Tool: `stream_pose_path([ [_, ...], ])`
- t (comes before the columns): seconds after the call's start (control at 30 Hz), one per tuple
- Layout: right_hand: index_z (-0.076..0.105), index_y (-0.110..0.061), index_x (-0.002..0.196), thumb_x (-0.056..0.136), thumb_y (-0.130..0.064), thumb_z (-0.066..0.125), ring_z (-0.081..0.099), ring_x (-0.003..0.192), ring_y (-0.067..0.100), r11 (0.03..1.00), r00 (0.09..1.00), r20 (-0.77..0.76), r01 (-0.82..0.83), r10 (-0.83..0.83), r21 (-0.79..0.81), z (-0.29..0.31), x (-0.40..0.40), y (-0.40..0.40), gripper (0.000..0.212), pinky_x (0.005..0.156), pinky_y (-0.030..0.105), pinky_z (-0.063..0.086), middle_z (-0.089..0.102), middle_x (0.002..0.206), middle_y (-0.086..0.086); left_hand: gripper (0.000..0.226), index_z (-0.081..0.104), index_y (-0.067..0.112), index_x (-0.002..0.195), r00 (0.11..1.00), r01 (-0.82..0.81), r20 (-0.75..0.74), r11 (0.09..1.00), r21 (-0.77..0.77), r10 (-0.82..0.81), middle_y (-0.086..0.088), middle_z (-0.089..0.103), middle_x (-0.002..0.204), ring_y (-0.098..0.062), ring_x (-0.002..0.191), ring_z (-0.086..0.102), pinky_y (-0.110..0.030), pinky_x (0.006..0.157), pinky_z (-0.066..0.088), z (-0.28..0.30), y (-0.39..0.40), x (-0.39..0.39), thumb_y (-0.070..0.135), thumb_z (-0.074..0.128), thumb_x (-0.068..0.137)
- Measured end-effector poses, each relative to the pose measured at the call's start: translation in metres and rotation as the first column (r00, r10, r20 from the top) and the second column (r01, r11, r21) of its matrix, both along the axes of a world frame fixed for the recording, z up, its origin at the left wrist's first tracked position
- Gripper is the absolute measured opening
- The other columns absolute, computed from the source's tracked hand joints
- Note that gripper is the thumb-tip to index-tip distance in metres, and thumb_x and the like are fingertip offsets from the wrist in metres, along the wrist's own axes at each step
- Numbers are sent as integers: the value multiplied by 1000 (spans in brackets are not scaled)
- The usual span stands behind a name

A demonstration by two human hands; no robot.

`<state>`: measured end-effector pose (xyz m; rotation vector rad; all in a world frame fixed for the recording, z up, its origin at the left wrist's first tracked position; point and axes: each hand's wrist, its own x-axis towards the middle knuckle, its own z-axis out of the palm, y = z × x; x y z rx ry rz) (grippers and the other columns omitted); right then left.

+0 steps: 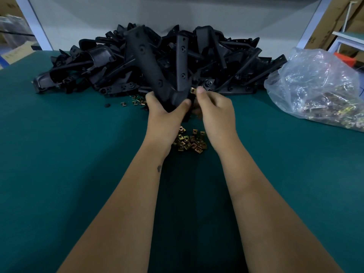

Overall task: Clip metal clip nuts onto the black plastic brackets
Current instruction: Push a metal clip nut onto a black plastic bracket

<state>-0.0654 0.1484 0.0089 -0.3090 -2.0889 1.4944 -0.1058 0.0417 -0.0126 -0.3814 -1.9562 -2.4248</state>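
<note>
Right now the left hand (167,109) grips the forked black bracket (157,71), its arms pointing away, while the right hand (214,109) pinches a clip nut (192,90) against its near-right edge.

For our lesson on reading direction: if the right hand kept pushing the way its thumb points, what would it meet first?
Probably the black bracket held by the left hand: the right hand pinches a clip nut right against its edge. Depth is uncertain.

A green desk (59,154) fills the view; brown cardboard boxes (334,20) stand beyond its far right corner.
</note>
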Motion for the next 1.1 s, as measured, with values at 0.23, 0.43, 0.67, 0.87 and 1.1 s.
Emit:
stream_pose_path([
  [0.23,60,-15,80,81,-40,60,50,62,14,825,860,463,-94,-215,557,-6,4,17,25,51,25,31,58,72,-4,44,40,16,128,974,15,212,960,278,-76,3,67,117,-8,100,71,-34,98,53,3,-4,-8,11,67,93],
  [0.43,68,-10,81,77,-28,70,61,73,20,791,881,440,-142,-173,595,-8,0,12,19,53,24,42,65,76,2,44,41,11,131,953,39,270,940,338,-137,-8,67,124,-14,99,71,-29,83,56,4,-1,-7,6,64,94],
  [0.67,64,-19,86,86,-17,66,57,83,17,870,954,297,-109,-44,481,-16,-4,5,3,66,31,48,60,86,-5,40,43,11,127,950,27,275,918,396,-147,-8,68,119,-15,96,73,-29,80,57,8,-2,-5,6,65,94],
  [0.87,66,-16,85,91,-6,65,64,58,3,983,996,46,-66,75,-171,-9,-4,2,11,52,16,46,72,69,-5,50,41,0,142,919,42,320,864,501,-230,-19,60,135,-22,101,67,-28,78,58,11,-5,-4,4,60,96],
  [1.1,67,-11,99,94,8,56,72,74,13,844,977,-101,-213,187,-492,-4,-1,1,23,71,24,58,74,87,5,23,54,1,118,866,127,329,803,582,-375,-16,60,112,-21,93,61,-23,70,53,14,-10,-2,0,48,96],
])
